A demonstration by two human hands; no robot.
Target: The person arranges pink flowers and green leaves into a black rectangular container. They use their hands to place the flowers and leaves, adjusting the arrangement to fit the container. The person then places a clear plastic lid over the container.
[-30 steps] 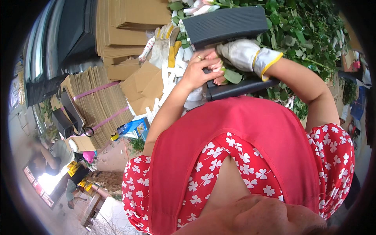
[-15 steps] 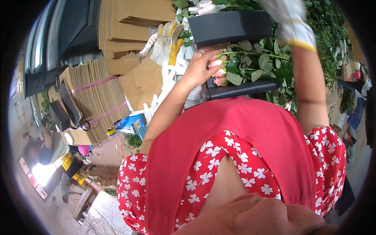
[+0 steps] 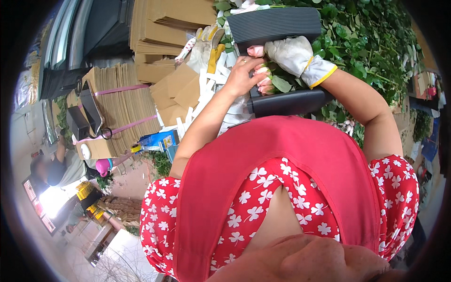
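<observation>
Between a black ribbed panel (image 3: pixel 277 30) and a smooth black panel (image 3: pixel 291 103) lie several pink roses (image 3: pixel 266 85), heads toward the left. My left hand (image 3: pixel 240 79), bare with a ring, cups these heads between its thumb and fingers. In its white glove with a yellow cuff edge, my right hand (image 3: pixel 290 56) closes around another rose, whose pink head (image 3: pixel 255 50) sticks out beside the left fingertips. That rose's stem is hidden by the glove.
Leafy rose stems (image 3: pixel 357 42) heap up at the right. An empty work glove (image 3: pixel 206 47), white paper strips (image 3: pixel 209 89) and cardboard pieces (image 3: pixel 181 89) lie at the left. Beyond are a strapped cardboard stack (image 3: pixel 124 98) and a blue box (image 3: pixel 159 140). Another person (image 3: pixel 58 164) is far left.
My right hand has come in from the upper right to the black panels, with a rose in its grip. My left hand stays at the rose heads.
</observation>
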